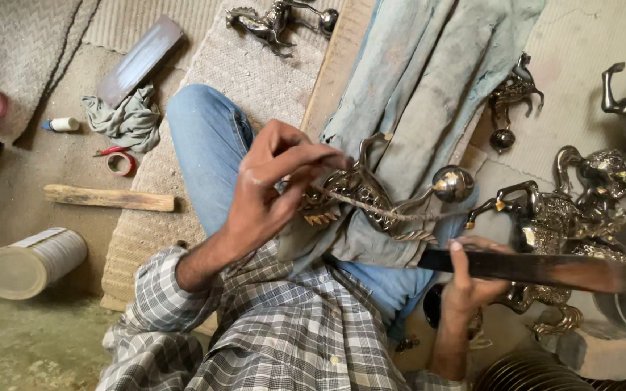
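Observation:
A brass horse figurine (360,190) with a shiny ball (452,183) at one end lies on a grey-blue cloth (422,80) draped over my lap. A twisted cord (389,212) runs across it. My left hand (273,188) grips the figurine's left end, fingers pinched by the cord. Just right of the figurine, my right hand (471,284) is closed around a long dark flat bar (537,266) that points to the right. Its far end is blurred.
Several more metal horse figures stand at the right (588,181) and lie at the top (269,22). On the floor to the left are a tin can (30,261), a wooden stick (110,197), a tape roll (119,164), a rag (128,119) and a flat metal bar (139,58).

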Demonstrator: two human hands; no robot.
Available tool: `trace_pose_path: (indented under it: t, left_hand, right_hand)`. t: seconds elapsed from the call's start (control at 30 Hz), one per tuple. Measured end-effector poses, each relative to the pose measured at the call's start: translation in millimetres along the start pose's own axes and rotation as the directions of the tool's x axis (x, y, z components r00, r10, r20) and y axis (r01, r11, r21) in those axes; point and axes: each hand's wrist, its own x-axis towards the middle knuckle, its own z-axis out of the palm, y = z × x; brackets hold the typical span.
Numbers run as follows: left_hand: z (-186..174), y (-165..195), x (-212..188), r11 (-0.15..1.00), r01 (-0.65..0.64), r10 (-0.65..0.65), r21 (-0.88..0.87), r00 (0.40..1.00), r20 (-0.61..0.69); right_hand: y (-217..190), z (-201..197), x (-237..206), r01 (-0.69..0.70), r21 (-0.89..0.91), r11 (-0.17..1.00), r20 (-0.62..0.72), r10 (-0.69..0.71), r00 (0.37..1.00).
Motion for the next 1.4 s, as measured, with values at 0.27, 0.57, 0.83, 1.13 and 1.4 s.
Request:
trace_pose_path:
  t: [0.27,0.57,0.83,1.13,1.4]
  left_hand:
    - [27.5,-6.7,46.6,0.885,0.255,-0.144,-0.389,0.946,0.292]
    - [38.2,-13.0,54.2,0.902,0.065,0.063,-0.427,0.958,0.279]
    - [45.5,-14.9,59.3,0.929,0.135,-0.016,-0.344,0.945,0.326]
    - [51.7,-25.9,63.3,0.947,0.073,0.046,-0.314,0.933,0.357]
    - [46.9,-24.0,63.8,0.968,0.008,0.071,-0.252,0.95,0.304]
  right_hand:
    - [11.3,-12.4,-13.9,-0.272,-0.079,0.959,-0.035,0.27,0.962]
    - [-60.7,5.3,42.7,-0.302,-0.215,0.929,0.071,0.324,0.944]
    - [-88.8,13.0,86.9,-0.125,-0.408,0.904,0.27,0.25,0.93]
    - [-105.2,26.2,132.9,0.01,-0.428,0.904,0.46,0.209,0.863]
    - [-117.5,7.7,165.4,0.051,-0.69,0.722,0.478,0.402,0.781]
